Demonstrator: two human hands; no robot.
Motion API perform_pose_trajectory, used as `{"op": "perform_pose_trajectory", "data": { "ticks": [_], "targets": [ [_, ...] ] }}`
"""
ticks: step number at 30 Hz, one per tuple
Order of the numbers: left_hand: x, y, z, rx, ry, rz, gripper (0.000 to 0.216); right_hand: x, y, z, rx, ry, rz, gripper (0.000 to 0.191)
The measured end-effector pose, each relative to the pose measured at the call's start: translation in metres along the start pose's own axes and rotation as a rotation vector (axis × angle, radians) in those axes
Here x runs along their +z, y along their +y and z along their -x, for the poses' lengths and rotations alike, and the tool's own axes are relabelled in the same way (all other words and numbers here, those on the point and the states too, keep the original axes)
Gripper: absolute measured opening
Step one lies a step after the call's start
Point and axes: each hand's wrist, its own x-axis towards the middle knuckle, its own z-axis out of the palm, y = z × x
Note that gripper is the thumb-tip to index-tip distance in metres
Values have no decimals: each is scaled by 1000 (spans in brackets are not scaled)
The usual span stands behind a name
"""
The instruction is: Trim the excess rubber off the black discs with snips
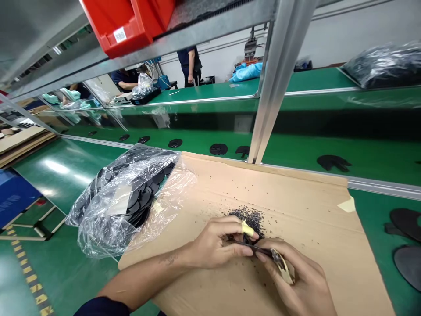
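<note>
Hands, two of them, meet low over one cardboard sheet (315,210). The left hand (213,245) pinches one black disc (253,249) between thumb and one taped forefinger. The right hand (296,281) is closed around one tape-wrapped tool (284,265), its tip at the disc's edge. One heap of black crumbs (248,217) lies just beyond. One clear bag (125,197) of discs sits to the left, and at least six more pieces dot the green belt (289,151).
</note>
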Motion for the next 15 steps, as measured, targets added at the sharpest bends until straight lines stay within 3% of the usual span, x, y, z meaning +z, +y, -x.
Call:
{"op": "perform_pose_trajectory", "data": {
  "ticks": [4, 12, 15],
  "targets": [
    [2, 0, 1, 105, 96, -73, 31, 2, 1, -1, 22, -26, 15, 6],
    [2, 2, 1, 125, 91, -142, 30, 0, -2, -2, 71, -48, 27, 9],
    [0, 3, 3, 148, 37, -126, 25, 1, -4, -1, 106, -61, 32, 11]
  ]
}}
